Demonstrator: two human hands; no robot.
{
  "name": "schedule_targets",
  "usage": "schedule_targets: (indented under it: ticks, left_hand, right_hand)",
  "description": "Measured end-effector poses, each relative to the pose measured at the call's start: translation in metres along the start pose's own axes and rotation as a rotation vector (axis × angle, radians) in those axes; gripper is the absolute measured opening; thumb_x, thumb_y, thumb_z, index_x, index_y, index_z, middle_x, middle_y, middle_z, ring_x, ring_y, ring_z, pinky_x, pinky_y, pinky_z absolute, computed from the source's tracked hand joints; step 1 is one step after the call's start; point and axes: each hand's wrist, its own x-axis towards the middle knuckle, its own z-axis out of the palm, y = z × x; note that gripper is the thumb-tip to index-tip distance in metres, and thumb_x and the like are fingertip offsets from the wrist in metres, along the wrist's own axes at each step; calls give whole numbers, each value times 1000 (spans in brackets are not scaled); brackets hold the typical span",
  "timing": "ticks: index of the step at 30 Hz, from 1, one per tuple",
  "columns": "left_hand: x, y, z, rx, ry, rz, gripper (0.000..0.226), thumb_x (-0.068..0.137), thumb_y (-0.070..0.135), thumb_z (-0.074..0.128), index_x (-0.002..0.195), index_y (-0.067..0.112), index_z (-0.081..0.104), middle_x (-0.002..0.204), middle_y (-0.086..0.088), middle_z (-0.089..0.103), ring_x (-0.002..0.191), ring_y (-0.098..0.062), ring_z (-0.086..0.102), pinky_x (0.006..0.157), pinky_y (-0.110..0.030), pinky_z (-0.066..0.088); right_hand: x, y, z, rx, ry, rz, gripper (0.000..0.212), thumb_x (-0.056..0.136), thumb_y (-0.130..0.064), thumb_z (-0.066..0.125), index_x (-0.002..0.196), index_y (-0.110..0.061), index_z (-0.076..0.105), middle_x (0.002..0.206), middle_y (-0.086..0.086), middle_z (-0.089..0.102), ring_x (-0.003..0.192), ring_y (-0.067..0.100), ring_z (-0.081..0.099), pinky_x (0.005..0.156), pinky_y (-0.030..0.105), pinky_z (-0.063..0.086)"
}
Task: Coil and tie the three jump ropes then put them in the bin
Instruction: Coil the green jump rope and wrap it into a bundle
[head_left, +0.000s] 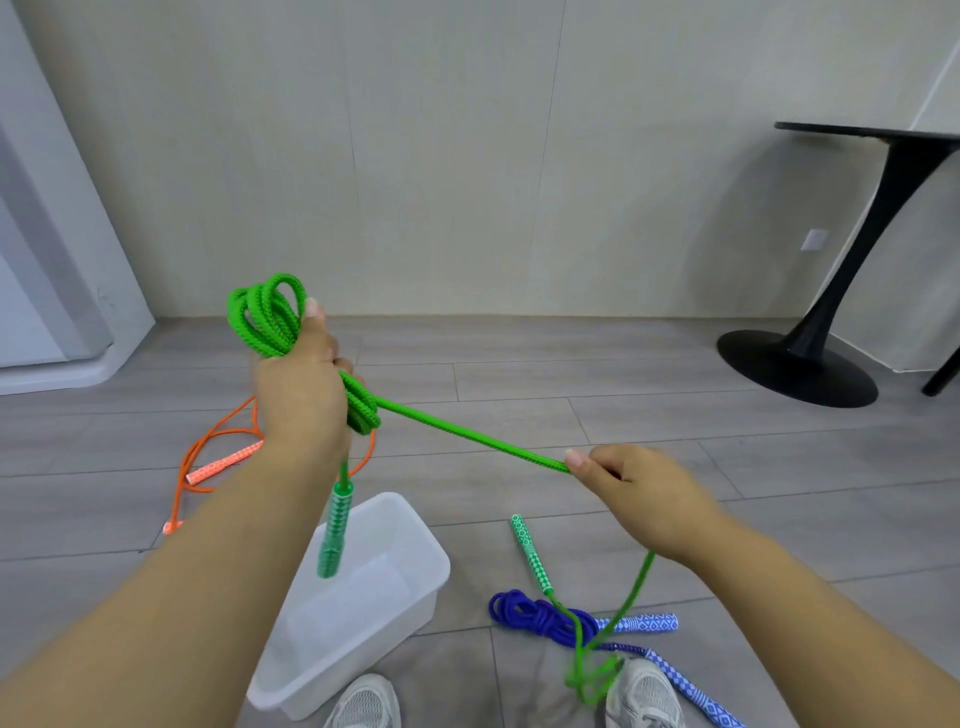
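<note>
The left hand is raised in front of the body with its back toward the camera. Its fingers are curled round a bundle of loops of the green jump rope. The thumb stands up alongside the coil, which sprouts above the fist and bunches again just below it. One green handle hangs straight down from this hand, over the white bin on the floor.

From the bundle a single strand runs taut, down and to the right, to the right hand. That hand is held lower and out to the side, forearm angled inward, with thumb and forefinger pinching the strand (the other fingers are tucked under, and how they lie I cannot quite tell). Below it the rope drops slack to the floor and tangles near the right shoe. It ends in the second green handle, lying flat near the bin.

The blue jump rope lies coiled on the floor, with the green strand crossing over it. The orange jump rope sprawls loose on the floor beyond the left forearm.
</note>
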Motion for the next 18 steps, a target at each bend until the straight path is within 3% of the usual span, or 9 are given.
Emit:
schedule_targets:
  ticks: [2,4,6,10,13,15,18]
  left_hand:
    - [0,-5,-3,185,23,99,25,89,34,61,78,17,46,51,3,46,44,-15,39,47,-30,35]
    - [-7,-12,-2,358,-7,160,35,86,39,64,101,8,57,85,-18,67,71,-23,60,66,-40,46]
    - [-14,-20,-1,530,-68,204,44,84,44,64,116,13,58,107,-16,67,88,-20,60,78,-30,43]
    - [-28,-28,6,730,-255,201,41,84,44,62,115,16,60,107,-3,67,103,-20,60,75,-18,35]
    - [-43,-29,11,902,-444,217,39,81,58,51,89,20,56,79,-3,61,87,-27,58,65,-24,29]
    - [-54,-27,13,974,-574,223,51,73,68,34,78,19,51,73,-6,58,84,-33,57,62,-27,26]
    - [-68,-26,17,1007,-725,170,62,69,74,15,64,20,44,68,-16,53,77,-39,54,60,-32,30]
  right_hand:
    - [-1,-1,-1,39,10,-26,47,93,-52,38,61,-17,36,56,-2,37,56,15,36,56,32,30]
    - [-3,-6,-1,98,26,-85,43,94,-45,41,65,-13,41,58,-4,38,57,12,36,57,30,31]
    - [-4,-12,-2,201,28,-136,39,94,-40,45,71,-9,48,59,-7,39,57,5,36,56,23,31]
    - [-4,-29,-6,560,-73,-177,30,78,-50,51,68,-22,53,69,-6,47,67,5,42,66,20,35]
    - [-3,-39,-9,710,-138,-190,18,78,-35,55,69,-20,54,63,-16,49,59,-5,43,58,6,34]
    - [-1,-42,-8,705,-66,-200,19,89,-26,58,70,-20,58,60,-16,48,57,-3,42,59,10,34]
    - [5,-46,-4,620,158,-147,23,90,-28,57,68,-25,60,61,-5,46,56,4,39,58,23,34]
